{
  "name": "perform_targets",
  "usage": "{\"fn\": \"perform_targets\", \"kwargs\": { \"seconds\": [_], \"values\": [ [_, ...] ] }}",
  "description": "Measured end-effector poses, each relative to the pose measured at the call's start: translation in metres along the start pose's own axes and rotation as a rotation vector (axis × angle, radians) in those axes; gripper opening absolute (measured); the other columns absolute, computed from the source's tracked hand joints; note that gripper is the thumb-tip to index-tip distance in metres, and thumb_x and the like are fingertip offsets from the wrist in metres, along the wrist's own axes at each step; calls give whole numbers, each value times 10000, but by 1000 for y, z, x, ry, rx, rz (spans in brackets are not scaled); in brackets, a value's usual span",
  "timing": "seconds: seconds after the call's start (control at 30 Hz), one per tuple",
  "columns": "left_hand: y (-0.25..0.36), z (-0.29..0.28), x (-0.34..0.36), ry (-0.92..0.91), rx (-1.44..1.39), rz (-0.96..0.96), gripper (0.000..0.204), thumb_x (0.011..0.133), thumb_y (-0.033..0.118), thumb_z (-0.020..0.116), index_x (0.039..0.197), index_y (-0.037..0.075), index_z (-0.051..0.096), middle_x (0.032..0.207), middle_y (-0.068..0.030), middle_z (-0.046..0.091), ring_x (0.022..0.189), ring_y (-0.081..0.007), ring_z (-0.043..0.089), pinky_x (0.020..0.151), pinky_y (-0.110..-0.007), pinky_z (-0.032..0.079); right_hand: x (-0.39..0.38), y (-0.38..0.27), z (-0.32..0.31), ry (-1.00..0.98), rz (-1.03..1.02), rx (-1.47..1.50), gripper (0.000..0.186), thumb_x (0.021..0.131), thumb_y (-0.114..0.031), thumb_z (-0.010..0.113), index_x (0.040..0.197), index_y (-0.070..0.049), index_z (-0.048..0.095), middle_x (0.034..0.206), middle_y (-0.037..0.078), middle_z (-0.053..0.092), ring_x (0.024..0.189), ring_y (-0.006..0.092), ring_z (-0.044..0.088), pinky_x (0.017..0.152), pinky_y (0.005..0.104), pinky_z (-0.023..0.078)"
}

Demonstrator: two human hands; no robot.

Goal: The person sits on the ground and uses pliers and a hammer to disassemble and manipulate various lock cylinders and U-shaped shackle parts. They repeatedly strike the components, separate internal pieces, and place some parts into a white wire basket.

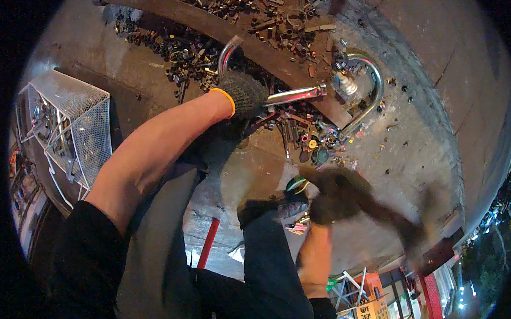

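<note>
My left hand, in a dark knitted glove with a yellow cuff, is closed around a bent chrome pipe. The pipe's straight end points right over a long rusty metal bar, while its curved part shows above the glove. My right hand, smeared by motion, grips what looks like a hammer, its head blurred off to the right. A second curved chrome pipe lies on the ground past the bar's end, beside a pale ridged fitting.
Small metal scraps lie piled along both sides of the bar. A white wire-mesh basket holding metal pieces stands at left. Between my legs is a red bar. An orange sign and other items stand at lower right.
</note>
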State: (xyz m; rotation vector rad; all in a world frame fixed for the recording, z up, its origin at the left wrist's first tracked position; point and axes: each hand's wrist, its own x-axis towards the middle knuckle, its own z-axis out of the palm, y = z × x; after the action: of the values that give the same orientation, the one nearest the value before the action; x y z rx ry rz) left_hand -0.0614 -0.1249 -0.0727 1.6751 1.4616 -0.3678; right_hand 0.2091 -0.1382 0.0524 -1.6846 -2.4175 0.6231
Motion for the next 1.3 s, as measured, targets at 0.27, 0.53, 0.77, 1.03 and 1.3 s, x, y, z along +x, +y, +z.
{"fn": "perform_targets", "kwargs": {
  "seconds": [0.27, 0.53, 0.77, 1.03, 1.3],
  "values": [
    [-4, -8, 2, -90, -53, 36, 260, 849, 277, 620, 1002, 138, 777, 986, -151, 754, 914, -354, 729, 790, -505, 567, -11, 35, 12, -12, -149, 25, 216, 929, -185, 568, 1022, -4, 641, 876, 150, 652, 814, 332, 619, 827, 445, 521],
    [-1, -6, 1, -33, 60, 46, 261, 857, 259, 614, 1024, 129, 768, 995, -147, 754, 915, -362, 727, 778, -504, 568, 4, 8, 22, -163, -38, 1, 216, 919, -199, 602, 990, -9, 675, 827, 63, 669, 749, 239, 643, 671, 413, 515],
    [-2, -4, 3, -68, 11, 22, 266, 887, 261, 587, 1020, 129, 775, 999, -146, 757, 940, -361, 730, 806, -500, 566, 5, 18, 12, 55, -167, -62, 188, 894, -218, 640, 857, -34, 654, 743, 56, 635, 627, 217, 585, 566, 314, 439],
    [-2, -10, 4, -61, 31, 23, 297, 872, 297, 598, 1041, 124, 772, 990, -170, 750, 917, -370, 727, 803, -507, 564, 11, -27, 24, -207, 522, 464, 171, 932, -212, 596, 859, -60, 624, 773, 91, 622, 648, 233, 585, 659, 370, 483],
    [-3, -10, 2, -20, -28, -5, 354, 823, 381, 664, 1009, 103, 778, 996, -154, 754, 928, -369, 725, 796, -497, 563, -4, -3, -24, 72, 119, 352, 159, 729, -143, 707, 861, -93, 635, 873, 51, 640, 780, 211, 614, 794, 368, 505]
  ]
}}
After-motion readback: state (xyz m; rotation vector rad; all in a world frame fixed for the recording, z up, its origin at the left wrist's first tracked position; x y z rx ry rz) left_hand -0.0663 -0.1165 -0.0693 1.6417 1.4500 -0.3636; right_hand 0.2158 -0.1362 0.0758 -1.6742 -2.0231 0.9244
